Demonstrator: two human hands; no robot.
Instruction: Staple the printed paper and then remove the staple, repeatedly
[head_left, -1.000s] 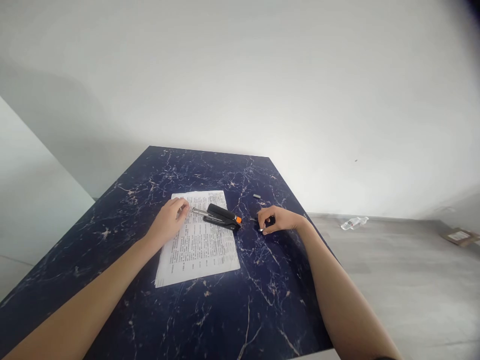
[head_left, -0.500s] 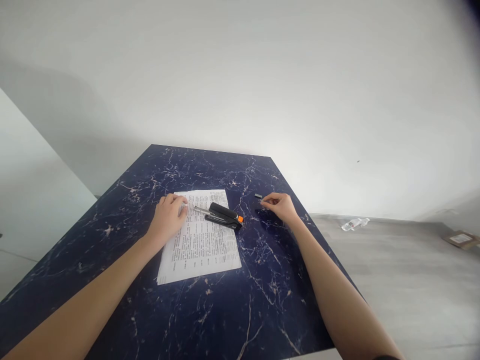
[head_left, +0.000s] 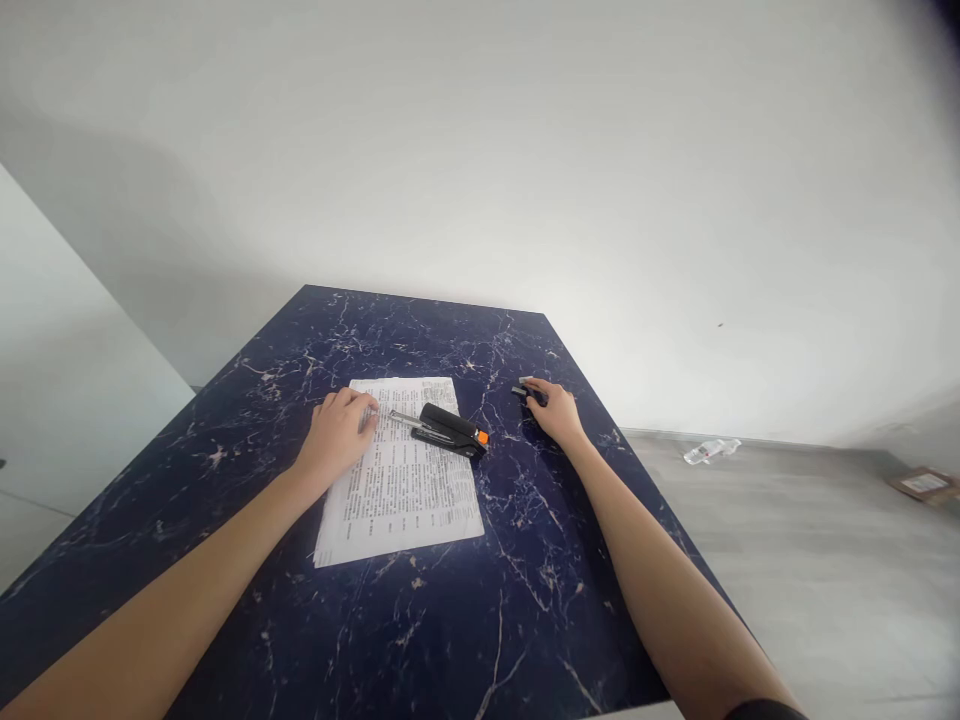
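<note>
A black stapler (head_left: 450,428) with an orange end piece lies on printed sheets of paper (head_left: 405,500), its metal staple channel sticking out toward the left. My left hand (head_left: 341,425) rests over the upper left edge of the paper with loosely curved, parted fingers and nothing visible in them. On the tabletop right of the paper, my right hand (head_left: 553,408) has its thumb and fingertips around a small dark grey strip, which looks like a strip of staples (head_left: 518,391). A lighter bit shows at the index fingertip, too small to make out.
The dark blue marble-patterned table (head_left: 405,340) stands against a pale wall (head_left: 480,150). On the grey floor to the right lie a crumpled clear plastic wrapper (head_left: 711,450) and a brown cardboard piece with a white label (head_left: 926,483).
My right hand has moved slightly up and left, from a pinch just below the small strip to thumb and fingers around it. My left hand, stapler and paper stay put.
</note>
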